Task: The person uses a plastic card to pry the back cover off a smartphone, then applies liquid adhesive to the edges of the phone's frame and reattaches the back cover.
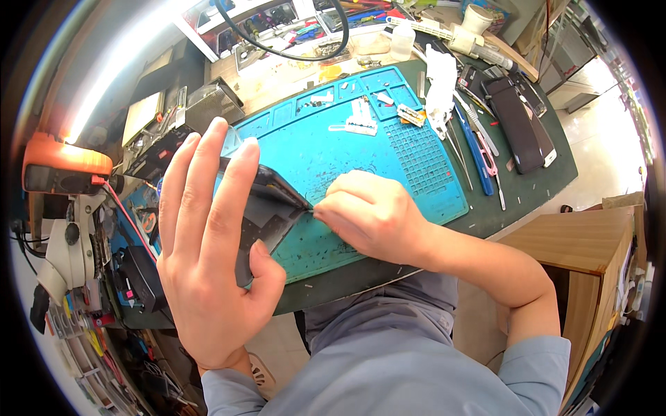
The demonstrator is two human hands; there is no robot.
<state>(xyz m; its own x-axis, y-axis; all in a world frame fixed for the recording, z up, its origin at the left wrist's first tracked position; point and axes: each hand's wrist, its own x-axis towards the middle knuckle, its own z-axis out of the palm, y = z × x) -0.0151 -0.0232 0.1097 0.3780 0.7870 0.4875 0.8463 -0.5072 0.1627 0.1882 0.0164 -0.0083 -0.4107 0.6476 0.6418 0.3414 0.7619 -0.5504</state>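
Standing nearest the viewer, the left hand point(215, 277) had its fingers straight and slightly spread, the thumb set apart near the lower edge of a dark flat device point(272, 218). The right hand point(374, 218) was curled closed, its thumb and forefinger pinching at the device's corner (whether a thin tool sat between them could not be told). Strain seemed the likeliest trouble: too hard a pull or twist at that corner could have cracked the device or bent its edge. With so little wrap from the straight fingers, it could also have slipped and dropped. The device was tilted, just beyond the left hand and partly hidden by it, its corner reaching the right hand's fingertips.

Below spread a blue mat point(444, 208), flecked with dark specks, on a dark green surface point(555, 159). To the right of the mat lay a blue tool point(479, 156) and a black phone-like slab point(512, 132); an orange-cased meter point(66, 166) stood off to the left. White scraps point(364, 118) lay toward the mat's far side, and farthest back stood a translucent bottle point(402, 41).
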